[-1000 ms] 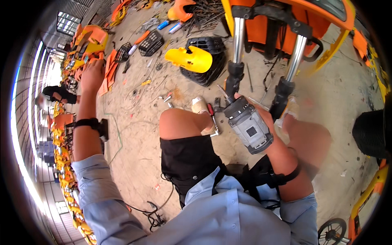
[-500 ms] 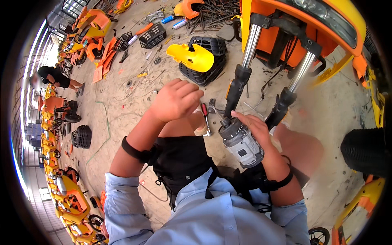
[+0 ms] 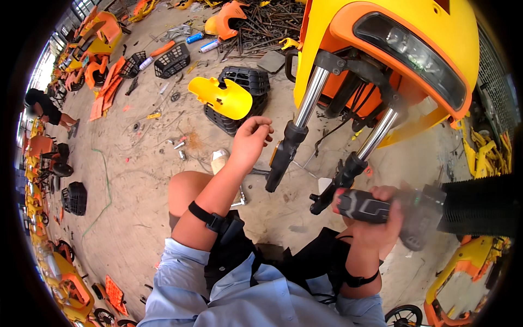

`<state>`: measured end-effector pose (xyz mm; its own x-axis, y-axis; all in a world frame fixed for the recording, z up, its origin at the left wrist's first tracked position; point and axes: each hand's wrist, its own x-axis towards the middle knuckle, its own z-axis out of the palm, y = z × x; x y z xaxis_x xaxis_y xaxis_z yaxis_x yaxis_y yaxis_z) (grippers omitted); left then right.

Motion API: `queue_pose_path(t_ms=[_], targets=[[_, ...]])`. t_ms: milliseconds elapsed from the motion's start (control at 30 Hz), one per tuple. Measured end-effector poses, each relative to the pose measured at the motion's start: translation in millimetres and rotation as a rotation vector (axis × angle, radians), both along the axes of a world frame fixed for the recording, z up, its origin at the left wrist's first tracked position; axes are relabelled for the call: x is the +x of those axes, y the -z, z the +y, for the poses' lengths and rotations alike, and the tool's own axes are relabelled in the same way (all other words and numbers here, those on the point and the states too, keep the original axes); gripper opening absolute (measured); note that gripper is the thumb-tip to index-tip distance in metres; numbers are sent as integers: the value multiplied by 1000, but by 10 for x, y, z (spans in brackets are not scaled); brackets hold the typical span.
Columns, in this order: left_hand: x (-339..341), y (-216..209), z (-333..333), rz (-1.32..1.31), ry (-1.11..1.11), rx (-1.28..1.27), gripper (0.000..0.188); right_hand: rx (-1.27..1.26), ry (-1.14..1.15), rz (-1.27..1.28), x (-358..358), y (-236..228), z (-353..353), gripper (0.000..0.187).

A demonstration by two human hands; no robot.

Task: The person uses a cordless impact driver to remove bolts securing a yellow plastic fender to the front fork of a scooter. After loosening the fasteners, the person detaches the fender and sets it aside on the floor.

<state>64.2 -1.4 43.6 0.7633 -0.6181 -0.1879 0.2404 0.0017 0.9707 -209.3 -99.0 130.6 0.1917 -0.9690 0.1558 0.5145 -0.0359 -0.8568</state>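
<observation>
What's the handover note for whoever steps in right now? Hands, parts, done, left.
Left hand: empty, fingers curled, raised beside the left fork leg, not touching it.
Right hand: gripping a cordless power driver, nose at the lower end of the right fork leg.
Scooter front: no front wheel between the legs; yellow fender lies on a black basket.
Left: cannot tell which fasteners remain.

No packages, labels, signs or screens can be made out anywhere on this littered workshop floor.
</observation>
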Motion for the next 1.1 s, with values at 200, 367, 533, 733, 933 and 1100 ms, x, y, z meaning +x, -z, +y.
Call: queue_pose_path(t_ms=[200,367,533,733,933,1100], targets=[[63,79,-52,148,136,47,23,-51,-159,84,-354,26,-534,43],[-119,-100,-159,139,241,-24,42,46,64,348,-138,309,-566,43],[-263,7,-99,-121,263,-131,48,233,-174,292,17,422,-511,45],[-362,75,-40,-248,241,-196,73,216,-172,394,65,479,-570,46],[-585,-150,-95,-590,223,39,90,351,-195,381,-72,734,-713,42],[-570,-66,-98,-561,177,169,69,438,-238,334,-109,772,-741,37]])
